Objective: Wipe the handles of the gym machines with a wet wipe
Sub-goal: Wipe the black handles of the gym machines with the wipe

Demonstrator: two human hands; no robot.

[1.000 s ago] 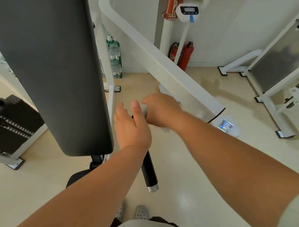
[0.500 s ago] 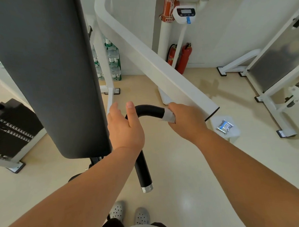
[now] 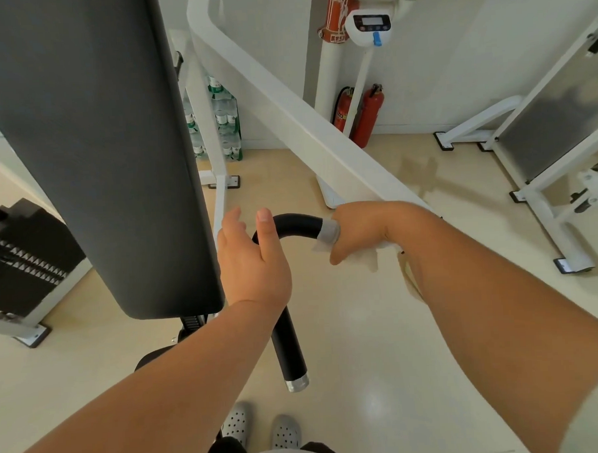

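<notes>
A black curved handle (image 3: 289,343) with a silver end cap hangs from the white machine arm (image 3: 307,137) in front of me. My right hand (image 3: 366,230) grips the upper, horizontal part of the handle with a white wet wipe (image 3: 328,232) wrapped round it. My left hand (image 3: 254,266) rests on the bend of the handle, thumb and fingers straight and pointing up. The part of the handle under each hand is hidden.
A large black back pad (image 3: 92,149) stands close on the left. A weight stack (image 3: 21,252) lies at far left, another white machine frame (image 3: 545,167) at right. Two red fire extinguishers (image 3: 364,117) and stacked water bottles (image 3: 224,123) sit by the wall. My grey shoes (image 3: 262,430) are below.
My right hand has slid the wipe rightward along the handle, from the bend toward the machine arm, baring the black curve. My left hand has stayed at the bend.
</notes>
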